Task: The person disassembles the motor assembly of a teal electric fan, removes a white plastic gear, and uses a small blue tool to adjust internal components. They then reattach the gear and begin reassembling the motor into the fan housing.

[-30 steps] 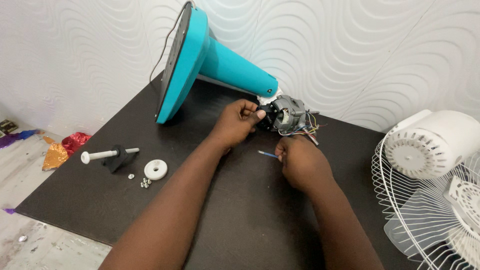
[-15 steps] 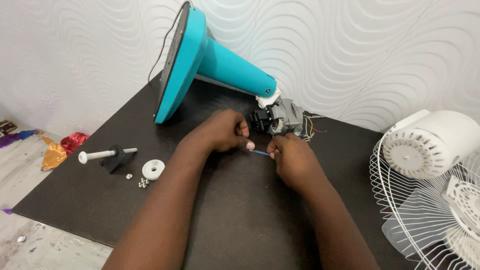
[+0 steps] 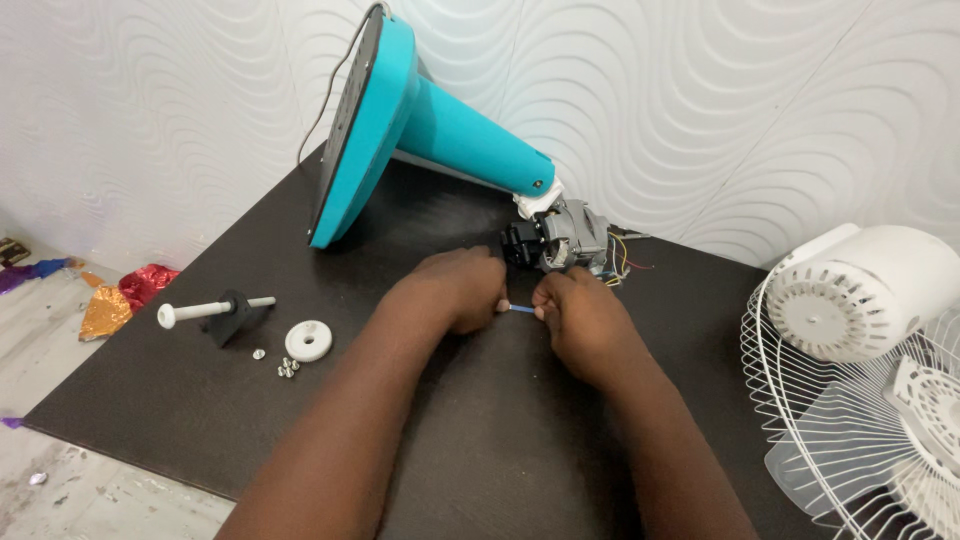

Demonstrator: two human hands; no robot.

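A person's two bare hands meet over a dark brown wooden table [image 3: 480, 470], pinching between them a short, thin blue wire [image 3: 520, 309]; the left hand [image 3: 455, 290] grips one end with curled fingertips, the right hand [image 3: 580, 318] grips the other, and the wire runs level in the small gap between the two fists, just above the tabletop; both hands are closed tight on it, knuckles up, the forearms reaching in from the lower edge of the view.

Just beyond the hands lies a grey metal fan motor [image 3: 565, 238] with a black block on its near side and loose coloured leads [image 3: 625, 262] trailing to the right; the motor sits at the narrow end of a turquoise plastic fan stand [image 3: 420, 130], tipped on its side so that its wide round base leans toward a white wall with a raised wave pattern [image 3: 750, 100].

On the left part of the table rest a white plastic bolt set through a black bracket [image 3: 215, 312], a white round plastic disc [image 3: 308, 341] and a few small silver nuts [image 3: 285, 367], well apart from the hands; at the right edge stand a white plastic motor housing [image 3: 865, 295] and a white wire fan guard [image 3: 860, 440]; crumpled red and gold foil [image 3: 125, 298] lies on the pale floor at left.
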